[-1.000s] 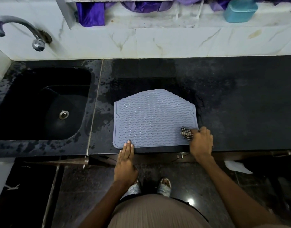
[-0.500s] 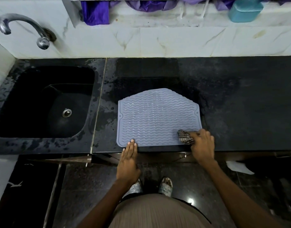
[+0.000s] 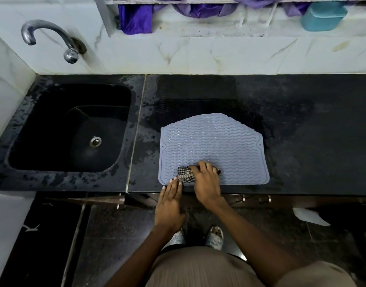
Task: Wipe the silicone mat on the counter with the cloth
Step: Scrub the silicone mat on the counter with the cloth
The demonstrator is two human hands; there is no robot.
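Observation:
A grey-blue silicone mat (image 3: 213,141) with wavy ridges lies flat on the black counter (image 3: 312,131), close to the front edge. My right hand (image 3: 206,183) presses a bunched checked cloth (image 3: 185,174) onto the mat's near-left part; the cloth sticks out to the left of my fingers and a bit shows at the right. My left hand (image 3: 169,204) lies flat with its fingertips on the mat's front-left edge, right beside the cloth.
A black sink (image 3: 43,129) with a metal drain sits to the left, under a curved tap (image 3: 51,38). Wet patches ring the mat on the counter. A teal container (image 3: 323,16) and purple cloths (image 3: 136,17) hang on the back wall. White paper (image 3: 310,217) lies below the counter.
My right hand has swept the cloth leftward along the mat's front part, from the near-right corner to the near-left area. My left hand stays on the front-left edge.

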